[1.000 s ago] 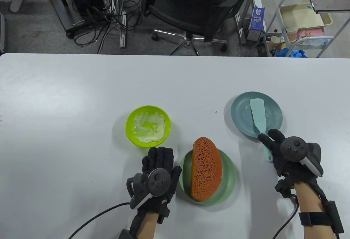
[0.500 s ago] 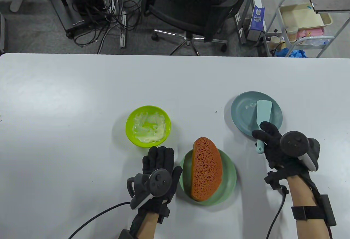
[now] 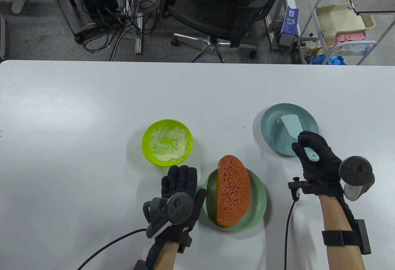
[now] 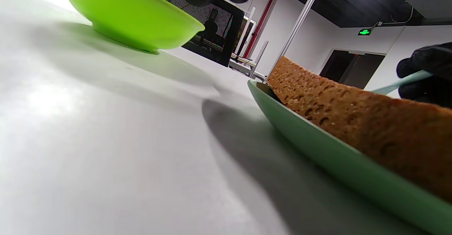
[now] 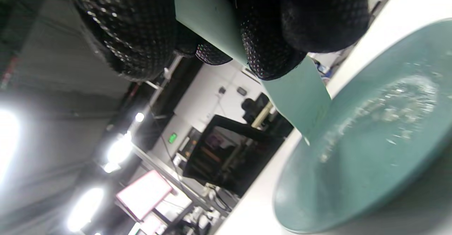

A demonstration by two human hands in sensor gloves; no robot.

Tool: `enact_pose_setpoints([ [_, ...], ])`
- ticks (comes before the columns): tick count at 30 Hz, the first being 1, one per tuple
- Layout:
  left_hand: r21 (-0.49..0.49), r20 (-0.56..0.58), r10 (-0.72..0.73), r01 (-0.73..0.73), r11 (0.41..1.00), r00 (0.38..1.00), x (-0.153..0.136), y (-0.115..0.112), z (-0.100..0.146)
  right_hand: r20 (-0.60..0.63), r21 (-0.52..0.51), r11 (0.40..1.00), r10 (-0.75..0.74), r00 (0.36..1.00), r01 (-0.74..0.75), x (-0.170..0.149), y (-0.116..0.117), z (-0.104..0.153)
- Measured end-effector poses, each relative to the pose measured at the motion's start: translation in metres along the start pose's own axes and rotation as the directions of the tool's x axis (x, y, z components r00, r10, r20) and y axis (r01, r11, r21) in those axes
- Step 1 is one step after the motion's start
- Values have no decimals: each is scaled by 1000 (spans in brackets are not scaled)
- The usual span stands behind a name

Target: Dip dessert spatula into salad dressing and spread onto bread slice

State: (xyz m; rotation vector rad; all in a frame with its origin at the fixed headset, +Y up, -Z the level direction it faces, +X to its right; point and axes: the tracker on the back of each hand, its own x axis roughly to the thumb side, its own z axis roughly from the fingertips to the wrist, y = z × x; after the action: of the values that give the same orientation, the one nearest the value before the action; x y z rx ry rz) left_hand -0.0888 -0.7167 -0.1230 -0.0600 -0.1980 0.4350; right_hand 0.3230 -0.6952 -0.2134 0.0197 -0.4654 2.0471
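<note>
Since a second ago the right hand (image 3: 318, 159) has closed around the dessert spatula (image 3: 294, 128) handle and tilted its blade up over the teal plate (image 3: 271, 134). Left hand (image 3: 179, 196) lies flat, fingers spread, between the dressing bowl (image 3: 167, 142) and the bread slice (image 3: 233, 199).

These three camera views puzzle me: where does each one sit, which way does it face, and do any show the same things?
Table view: above, looking down at the white table; both gloved hands show, left hand flat, right hand gripping the spatula.
Left wrist view: low by the table, facing the lime bowl and the bread slice; dark fingers at its top edge.
Right wrist view: tilted, under the right hand's fingers, facing the teal plate.
Shared: both wrist views show the spatula.
</note>
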Motion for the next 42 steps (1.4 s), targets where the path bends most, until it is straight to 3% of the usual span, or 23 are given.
enact_pose_setpoints([
  [10, -3, 22, -9, 9, 1000, 1000, 4, -1, 1, 142, 3, 999, -47, 989, 47, 30, -28, 37],
  [17, 5, 28, -1, 1, 1000, 1000, 5, -1, 3, 97, 56, 946, -322, 942, 318, 31, -37, 73],
  [20, 16, 25, 7, -8, 1000, 1000, 6, -1, 4, 89, 87, 933, -355, 931, 348, 29, -36, 80],
  [25, 50, 28, 18, -19, 999, 999, 8, 0, 7, 46, 84, 901, -431, 901, 426, 21, -32, 85],
  [35, -22, -37, 35, -35, 999, 999, 9, -6, 4, 43, 62, 867, -496, 867, 494, 21, -38, 84],
  [42, -13, -81, -46, 45, 999, 996, 11, -13, -1, 37, 107, 801, -596, 802, 589, 27, -36, 82],
])
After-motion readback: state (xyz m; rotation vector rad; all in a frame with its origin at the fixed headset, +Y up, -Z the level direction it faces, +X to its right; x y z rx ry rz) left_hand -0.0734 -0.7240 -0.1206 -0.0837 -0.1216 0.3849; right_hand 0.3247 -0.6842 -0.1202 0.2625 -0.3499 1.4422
